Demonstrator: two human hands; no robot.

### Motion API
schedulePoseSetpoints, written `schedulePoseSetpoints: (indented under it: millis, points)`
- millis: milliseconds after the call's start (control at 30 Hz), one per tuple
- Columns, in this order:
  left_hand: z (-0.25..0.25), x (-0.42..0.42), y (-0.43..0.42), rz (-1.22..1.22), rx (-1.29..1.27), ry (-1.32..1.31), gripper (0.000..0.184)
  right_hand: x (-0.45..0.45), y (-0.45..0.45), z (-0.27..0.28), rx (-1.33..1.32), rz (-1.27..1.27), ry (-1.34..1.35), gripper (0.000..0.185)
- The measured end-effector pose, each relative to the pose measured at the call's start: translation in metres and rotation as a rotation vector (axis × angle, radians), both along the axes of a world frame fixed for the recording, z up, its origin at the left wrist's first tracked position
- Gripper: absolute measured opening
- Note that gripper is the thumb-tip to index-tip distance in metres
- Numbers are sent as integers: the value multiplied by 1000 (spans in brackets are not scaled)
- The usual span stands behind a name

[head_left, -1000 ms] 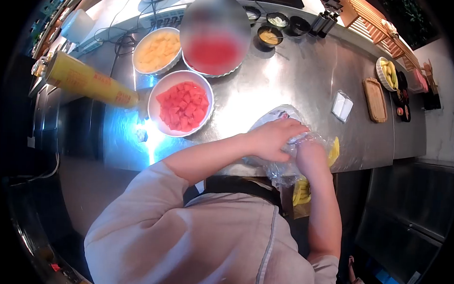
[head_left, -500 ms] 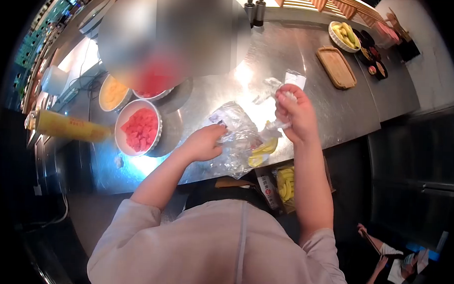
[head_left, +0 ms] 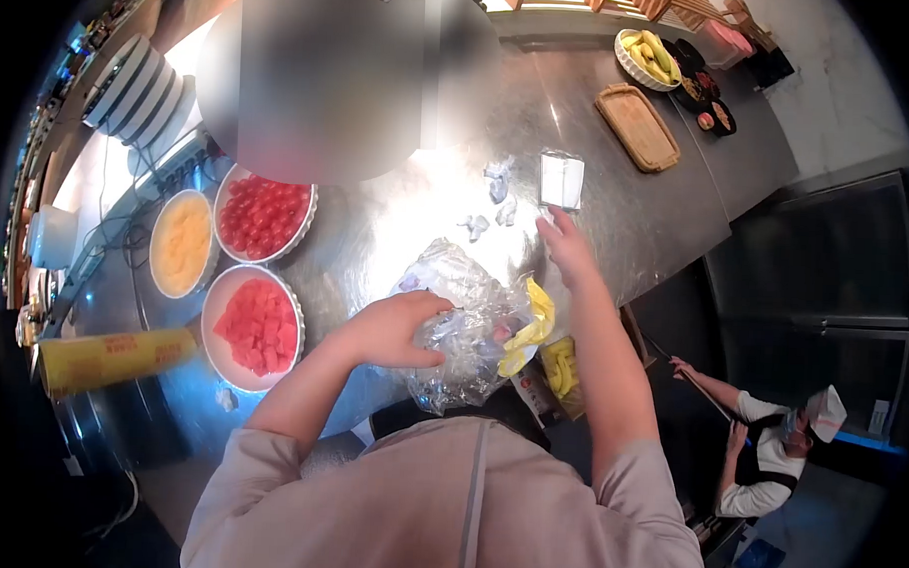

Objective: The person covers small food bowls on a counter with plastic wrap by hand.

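A crumpled heap of clear plastic [head_left: 462, 359] lies near the counter's front edge. My left hand [head_left: 398, 330] touches its left side, fingers and thumb apart. Yellow peel-like strips [head_left: 533, 327] lie against the heap's right side. Farther right, my right hand [head_left: 568, 250] reaches over the counter with its fingers stretched out, holding nothing I can make out. Just beyond its fingertips is a flat white packet [head_left: 561, 181]. Small crumpled plastic scraps [head_left: 498, 180] lie left of the packet.
At left stand bowls of red cubed fruit [head_left: 260, 327], round red fruit [head_left: 265, 217] and yellow-orange pieces [head_left: 184, 245], beside a yellow roll [head_left: 116, 360]. Back right hold a wooden tray [head_left: 637, 128] and a banana bowl [head_left: 648, 60]. Below the counter is a banana box [head_left: 562, 373]. A person [head_left: 769, 450] stands at right.
My right hand has let go of the crumpled plastic, and scraps now lie on the counter. My left hand stays at the plastic heap. The view has shifted.
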State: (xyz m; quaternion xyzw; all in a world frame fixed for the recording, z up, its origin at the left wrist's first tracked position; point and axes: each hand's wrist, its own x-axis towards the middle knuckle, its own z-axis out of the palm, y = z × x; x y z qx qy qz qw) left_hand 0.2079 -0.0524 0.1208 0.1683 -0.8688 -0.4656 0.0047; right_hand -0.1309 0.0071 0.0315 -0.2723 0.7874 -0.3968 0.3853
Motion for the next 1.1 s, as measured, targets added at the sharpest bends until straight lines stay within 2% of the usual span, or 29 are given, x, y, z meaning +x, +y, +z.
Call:
schedulePoseSetpoints:
  millis: [33,67,100,133,200,267,333,400,433,500,533,567,600,633,667,733,800,867,933,1000,1033,1100]
  points:
    - [2,-1,-3,-6,20,6,65,3,19,11,1,-45,-104,52]
    - [2,-1,-5,18,7,58,57,11,37,36,3,-89,-209,48]
    - [2,-2,-5,42,-11,109,49,18,54,55,-100,-160,-271,39]
    - [1,-3,-4,36,3,113,49,24,71,74,-206,-234,-331,30]
    - [-2,-7,-1,114,-53,194,35,31,105,103,-477,99,-458,18]
    - [-5,-17,6,146,-66,258,32,64,108,146,-448,414,-570,13]
    - [-4,-30,15,171,-91,326,29,88,97,150,-330,775,-368,17]
    - [0,-43,23,141,-157,292,35,116,84,129,4,855,196,16]
    - [1,-49,29,147,-167,329,34,124,80,110,-17,866,192,16]
    - [12,-53,30,113,-203,254,35,137,74,67,292,840,521,29]
    - [16,-55,25,67,-218,200,37,141,75,56,267,845,526,29]
    - [17,-53,15,61,-193,210,46,144,77,46,78,796,765,34]
    - [14,-52,0,64,-211,209,46,144,75,41,-113,730,994,39]
    - [5,-52,-21,169,41,103,50,147,62,66,43,721,796,41]
    - [-5,-50,-44,273,295,-6,55,147,64,66,31,719,790,41]
    - [-31,-46,-103,495,-5,-42,61,141,78,61,-126,732,813,44]
    - [-48,-39,-158,669,-213,-8,63,138,82,58,-158,700,715,48]
    - [-51,-39,-208,721,-424,-105,75,142,88,66,-207,558,620,47]
    - [-47,-44,-247,737,-599,-294,95,143,86,69,-133,549,625,44]
    - [-41,-55,-275,761,-537,-487,115,141,91,47,-162,627,830,47]
    - [-49,-60,-289,755,-538,-542,126,140,91,41,-107,637,747,50]
    - [-68,-67,-304,790,-510,-571,128,138,89,35,-103,686,811,50]
